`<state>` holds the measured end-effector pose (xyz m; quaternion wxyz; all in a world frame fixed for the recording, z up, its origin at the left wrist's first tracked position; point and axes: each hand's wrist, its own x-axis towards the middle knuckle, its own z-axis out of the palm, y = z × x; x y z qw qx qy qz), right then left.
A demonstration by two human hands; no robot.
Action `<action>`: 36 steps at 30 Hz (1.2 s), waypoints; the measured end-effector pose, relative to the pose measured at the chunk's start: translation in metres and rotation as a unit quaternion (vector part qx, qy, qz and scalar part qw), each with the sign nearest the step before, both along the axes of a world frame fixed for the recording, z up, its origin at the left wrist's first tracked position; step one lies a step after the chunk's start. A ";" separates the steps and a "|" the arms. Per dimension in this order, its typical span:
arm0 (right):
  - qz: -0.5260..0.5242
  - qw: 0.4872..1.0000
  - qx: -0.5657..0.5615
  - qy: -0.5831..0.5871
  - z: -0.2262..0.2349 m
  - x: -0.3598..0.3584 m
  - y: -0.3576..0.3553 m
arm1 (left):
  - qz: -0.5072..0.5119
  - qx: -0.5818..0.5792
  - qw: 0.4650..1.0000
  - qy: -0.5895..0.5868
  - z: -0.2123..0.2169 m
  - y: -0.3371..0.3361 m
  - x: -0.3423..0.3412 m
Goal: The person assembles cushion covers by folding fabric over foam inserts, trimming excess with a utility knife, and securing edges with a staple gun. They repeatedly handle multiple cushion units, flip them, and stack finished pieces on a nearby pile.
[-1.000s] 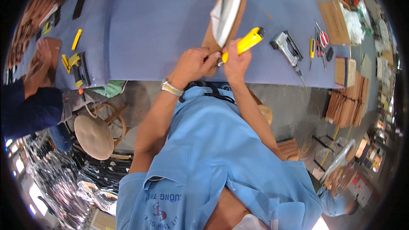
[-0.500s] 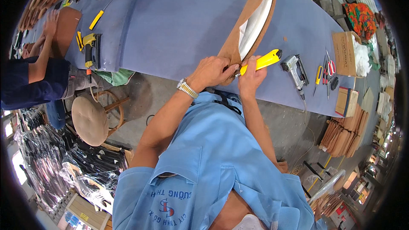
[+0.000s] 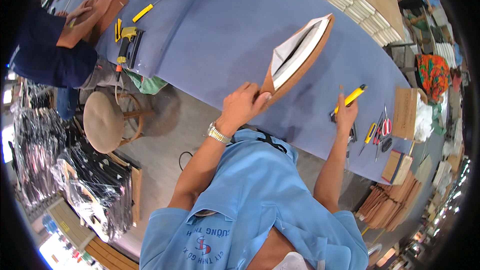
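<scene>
My left hand (image 3: pixel 241 105) grips the near end of a long brown upholstered pad (image 3: pixel 306 67), thumb on top. The pad tilts up to the right over the blue work table (image 3: pixel 215 35). Its cover lies open along the side, showing white padding (image 3: pixel 295 65) and a pale flap. Off to the right, my right hand (image 3: pixel 345 116) is closed around a yellow utility knife (image 3: pixel 354 94), apart from the pad. A staple gun (image 3: pixel 354 132) lies beside that hand, mostly hidden by it.
Right of the staple gun lie red-handled scissors (image 3: pixel 386 127) and a yellow screwdriver (image 3: pixel 369 134), near a cardboard box (image 3: pixel 404 112). White pads (image 3: pixel 345 2) are stacked at the back. On the left, a co-worker (image 3: pixel 55 52) handles a brown piece near another staple gun (image 3: pixel 128 45). A round stool (image 3: pixel 103 122) stands below.
My right hand has moved right, away from the pad, with the utility knife. The pad has turned in my left hand, so more of its white inside shows. The whole view has shifted.
</scene>
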<state>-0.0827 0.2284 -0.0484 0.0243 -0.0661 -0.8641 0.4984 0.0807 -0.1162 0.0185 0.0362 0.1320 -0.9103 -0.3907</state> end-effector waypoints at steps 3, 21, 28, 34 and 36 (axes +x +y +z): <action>0.028 0.959 0.278 -0.047 -0.060 -0.036 0.096 | 0.064 0.059 0.996 0.004 -0.011 0.011 0.016; 0.803 0.525 0.094 0.266 0.123 -0.054 -0.211 | 0.192 0.240 0.949 0.064 -0.014 0.050 0.039; 0.843 0.511 0.111 0.125 0.097 -0.065 -0.242 | 0.092 0.223 0.965 0.105 -0.016 0.003 0.020; 0.788 0.597 -0.018 0.148 0.084 -0.057 -0.255 | 0.156 0.292 0.930 0.158 -0.048 -0.011 0.015; 0.779 0.597 -0.004 0.194 0.077 -0.058 -0.256 | 0.176 0.300 0.922 0.170 -0.050 -0.010 0.012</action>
